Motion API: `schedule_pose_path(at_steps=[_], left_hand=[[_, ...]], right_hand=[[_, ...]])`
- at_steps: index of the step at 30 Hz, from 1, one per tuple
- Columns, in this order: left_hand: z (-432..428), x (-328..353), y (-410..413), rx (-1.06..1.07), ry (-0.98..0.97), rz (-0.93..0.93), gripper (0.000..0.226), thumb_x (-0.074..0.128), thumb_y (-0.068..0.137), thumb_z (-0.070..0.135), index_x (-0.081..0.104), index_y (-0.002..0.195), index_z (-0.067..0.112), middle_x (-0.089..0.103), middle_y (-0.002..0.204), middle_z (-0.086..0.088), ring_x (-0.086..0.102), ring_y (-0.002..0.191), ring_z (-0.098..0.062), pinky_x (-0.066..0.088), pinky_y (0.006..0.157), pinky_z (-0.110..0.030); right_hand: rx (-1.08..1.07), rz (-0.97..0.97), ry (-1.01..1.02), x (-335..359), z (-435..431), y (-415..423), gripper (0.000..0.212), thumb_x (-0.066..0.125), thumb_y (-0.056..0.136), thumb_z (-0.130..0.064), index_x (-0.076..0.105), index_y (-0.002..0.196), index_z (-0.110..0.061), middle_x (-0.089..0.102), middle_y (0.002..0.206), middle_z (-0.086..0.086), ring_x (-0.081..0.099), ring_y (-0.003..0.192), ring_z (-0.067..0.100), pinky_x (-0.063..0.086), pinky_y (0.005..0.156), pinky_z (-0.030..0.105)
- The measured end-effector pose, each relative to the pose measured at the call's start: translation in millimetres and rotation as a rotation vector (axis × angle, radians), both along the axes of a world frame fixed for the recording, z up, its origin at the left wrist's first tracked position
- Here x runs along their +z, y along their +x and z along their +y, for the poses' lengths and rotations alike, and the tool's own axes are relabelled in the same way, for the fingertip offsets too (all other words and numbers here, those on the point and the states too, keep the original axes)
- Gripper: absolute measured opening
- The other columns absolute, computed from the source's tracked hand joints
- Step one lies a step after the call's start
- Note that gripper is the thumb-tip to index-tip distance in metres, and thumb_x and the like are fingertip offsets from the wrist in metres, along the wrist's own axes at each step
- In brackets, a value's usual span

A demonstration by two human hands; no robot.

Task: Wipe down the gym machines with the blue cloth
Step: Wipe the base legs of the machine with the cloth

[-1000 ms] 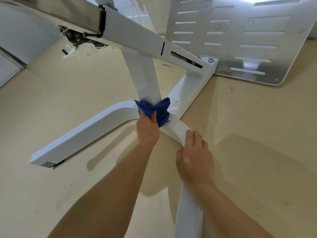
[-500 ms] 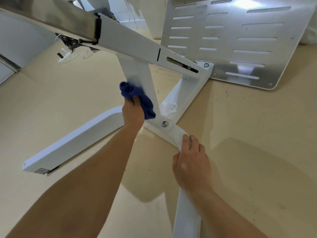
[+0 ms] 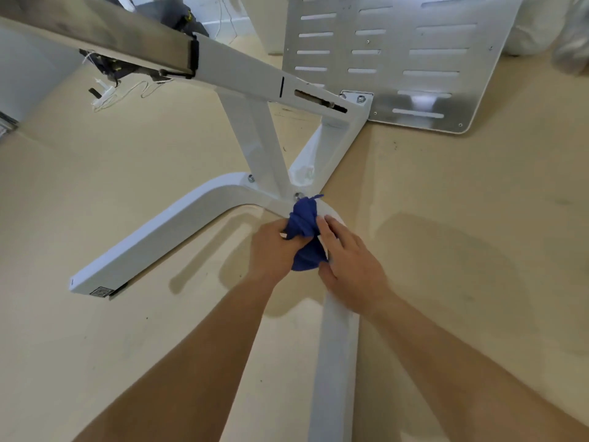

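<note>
The blue cloth (image 3: 304,231) is bunched up at the joint where the white base legs of the gym machine meet, just below a bolt. My left hand (image 3: 271,250) grips the cloth from the left. My right hand (image 3: 353,266) lies on the near base leg (image 3: 334,362), and the cloth sits between its forefinger and thumb. The white upright post (image 3: 258,138) rises from the joint to a sloping beam (image 3: 242,71). Another curved base leg (image 3: 159,237) runs off to the lower left.
A slotted metal plate (image 3: 398,59) stands at the back right, bolted to the frame's far end. Loose white cables (image 3: 108,94) and dark hardware hang under the beam at the upper left. Beige floor surrounds the base legs.
My left hand brought the cloth down from the upright post to the base joint. My right hand slid up the near leg and took hold of the cloth.
</note>
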State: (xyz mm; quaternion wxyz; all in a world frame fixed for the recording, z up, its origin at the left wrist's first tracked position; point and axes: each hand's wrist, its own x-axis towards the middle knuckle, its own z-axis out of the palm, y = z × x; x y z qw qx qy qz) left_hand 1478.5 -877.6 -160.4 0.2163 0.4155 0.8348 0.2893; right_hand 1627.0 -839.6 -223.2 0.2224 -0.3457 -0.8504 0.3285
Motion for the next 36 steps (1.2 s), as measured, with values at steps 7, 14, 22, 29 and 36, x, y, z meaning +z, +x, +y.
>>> schedule_pose_path(at_steps=[7,14,22,29,36], left_hand=[[-63.0,79.8,94.0,0.139,-0.03,-0.566,0.036,0.075,0.084,0.01,0.057,0.115,0.007,0.073,0.102,-0.01,0.073,0.091,-0.024,0.061,0.074,-0.039],[-101.7,208.5,144.9,0.043,-0.314,-0.59,0.02,0.055,0.094,0.021,0.072,0.106,0.022,0.074,0.1,0.005,0.07,0.095,-0.018,0.053,0.085,-0.035],[-111.2,328.2,185.5,0.058,-0.531,-0.447,0.013,0.057,0.083,0.029,0.066,0.091,0.023,0.069,0.098,0.0,0.062,0.083,-0.018,0.046,0.075,-0.031],[-62.4,437.0,222.8,-0.101,-0.546,-0.337,0.01,0.051,0.095,0.025,0.06,0.092,0.024,0.065,0.106,-0.002,0.061,0.1,-0.024,0.049,0.095,-0.04],[-24.3,547.2,204.7,-0.092,-0.509,-0.223,0.026,0.046,0.098,0.027,0.064,0.112,0.014,0.065,0.109,-0.003,0.062,0.098,-0.022,0.051,0.09,-0.036]], right_hand=[[0.052,0.073,-0.322,81.1,-64.4,72.6,0.097,0.069,0.087,-0.013,0.006,0.159,-0.031,0.033,0.151,0.0,0.049,0.126,0.022,0.046,0.103,0.038],[-0.092,-0.033,-0.52,210.0,-94.2,157.0,0.061,0.057,0.089,-0.007,0.043,0.141,-0.037,0.048,0.116,-0.008,0.062,0.084,0.01,0.052,0.082,0.028],[-0.124,-0.115,-0.574,357.6,-73.8,219.4,0.065,0.059,0.093,-0.019,0.031,0.147,-0.044,0.046,0.117,-0.009,0.063,0.094,0.017,0.053,0.088,0.037],[-0.028,-0.25,-0.483,471.3,-34.9,246.8,0.065,0.059,0.094,-0.021,0.03,0.15,-0.037,0.05,0.12,-0.001,0.059,0.096,0.018,0.051,0.086,0.036],[0.013,-0.409,-0.404,576.7,21.5,225.5,0.067,0.058,0.098,-0.024,0.022,0.154,-0.032,0.044,0.132,0.003,0.056,0.107,0.022,0.046,0.092,0.033]])
